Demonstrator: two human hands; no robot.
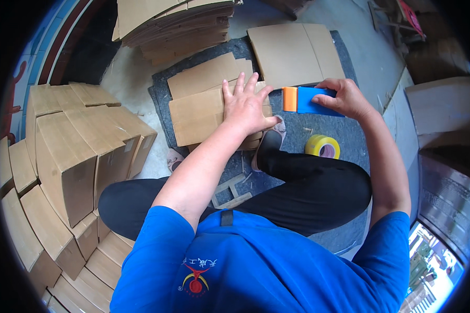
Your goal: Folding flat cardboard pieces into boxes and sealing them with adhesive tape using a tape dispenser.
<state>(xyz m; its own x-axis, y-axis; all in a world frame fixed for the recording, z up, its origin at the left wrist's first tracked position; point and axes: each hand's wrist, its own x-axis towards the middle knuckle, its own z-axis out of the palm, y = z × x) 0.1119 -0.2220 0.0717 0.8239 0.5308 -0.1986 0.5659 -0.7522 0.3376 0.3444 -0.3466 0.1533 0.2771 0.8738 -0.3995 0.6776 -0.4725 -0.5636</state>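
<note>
My left hand lies with spread fingers on top of a brown cardboard box in front of me. To its right, my right hand grips a blue tape dispenser with an orange front end. That orange end is just beyond the box's right edge; whether tape runs from it to the box I cannot tell. Behind the box lies another piece of flat cardboard. A roll of clear yellowish tape rests on the dark mat below the dispenser.
Stacked closed boxes fill the left side. A pile of flat cardboard stands at the far left, and a large flat sheet lies on the dark mat. My bent legs flank the work spot. More cardboard is at right.
</note>
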